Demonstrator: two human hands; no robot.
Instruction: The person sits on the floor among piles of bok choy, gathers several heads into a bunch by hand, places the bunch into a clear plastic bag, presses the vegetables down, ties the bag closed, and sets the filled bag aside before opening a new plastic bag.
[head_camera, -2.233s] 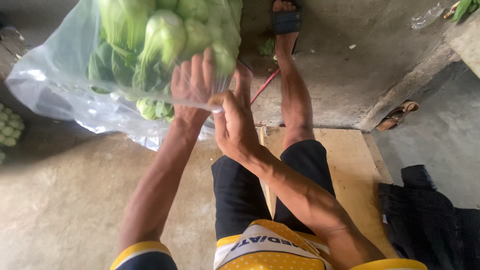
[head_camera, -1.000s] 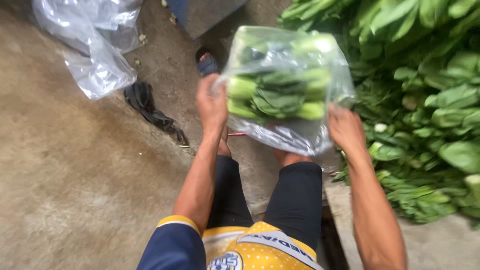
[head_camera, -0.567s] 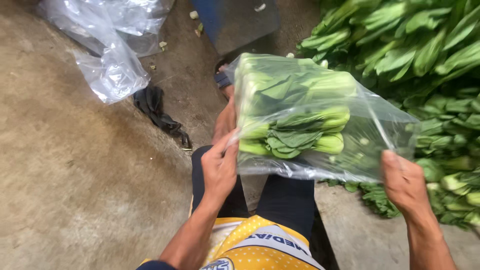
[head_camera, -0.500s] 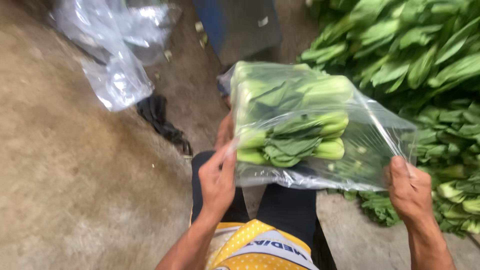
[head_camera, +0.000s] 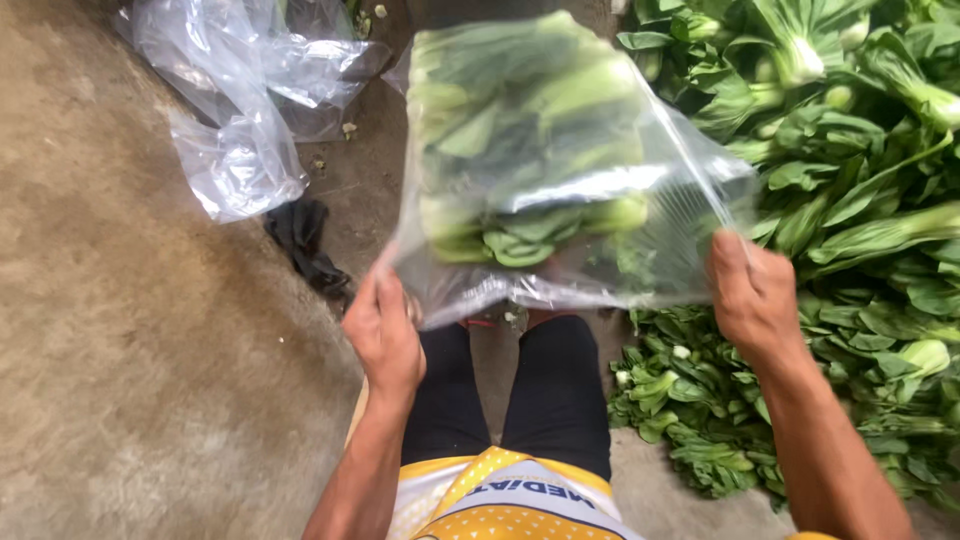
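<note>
Clear plastic bag (head_camera: 560, 170) of green leafy vegetables hangs in the air ahead of both hands, above the knees, long axis left to right. Left hand (head_camera: 385, 330) pinches its near-left corner; right hand (head_camera: 755, 295) grips the near-right edge, beside the vegetable pile (head_camera: 860, 200).

A clear plastic bag (head_camera: 560, 170) full of green leaves is held up. Empty clear bags (head_camera: 240, 110) lie on the floor.

Clear plastic bag (head_camera: 560, 170) packed with bok choy (head_camera: 520, 225), held up off the ground.

The bag is stretched wide by its near corners, above the knees, its film glossy and wrinkled; pale green stalks and dark leaves lie crosswise inside.
</note>
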